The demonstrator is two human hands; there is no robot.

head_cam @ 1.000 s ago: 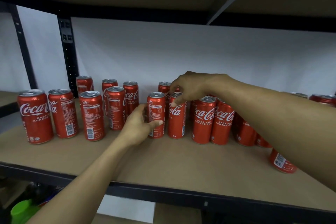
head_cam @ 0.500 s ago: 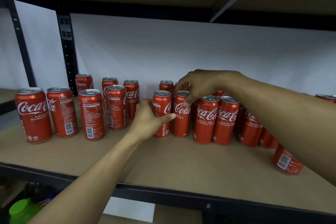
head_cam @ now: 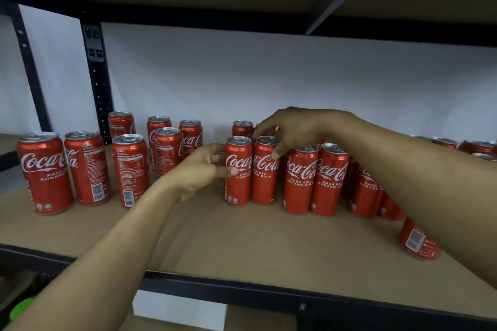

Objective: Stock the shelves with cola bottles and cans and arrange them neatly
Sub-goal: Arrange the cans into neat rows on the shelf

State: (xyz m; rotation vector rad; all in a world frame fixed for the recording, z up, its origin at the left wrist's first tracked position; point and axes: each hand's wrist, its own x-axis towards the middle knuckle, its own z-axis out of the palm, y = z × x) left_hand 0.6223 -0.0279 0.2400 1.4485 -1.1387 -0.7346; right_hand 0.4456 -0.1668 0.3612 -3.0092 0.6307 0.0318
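Turned since a second ago: left-held can (head_cam: 238, 170), label side out, logo now facing front, touching its neighbour (head_cam: 265, 170) mid-shelf (head_cam: 242, 244). Left hand (head_cam: 200, 169) fingers loosely clasping the first; right hand (head_cam: 293, 129) fingers pinching the neighbour's rim. Row neater; leftward cans unturned.

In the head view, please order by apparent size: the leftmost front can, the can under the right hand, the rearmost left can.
1. Leftmost front can, largest, though nearest.
2. Can under the right hand.
3. Rearmost left can, smallest, partly hidden.
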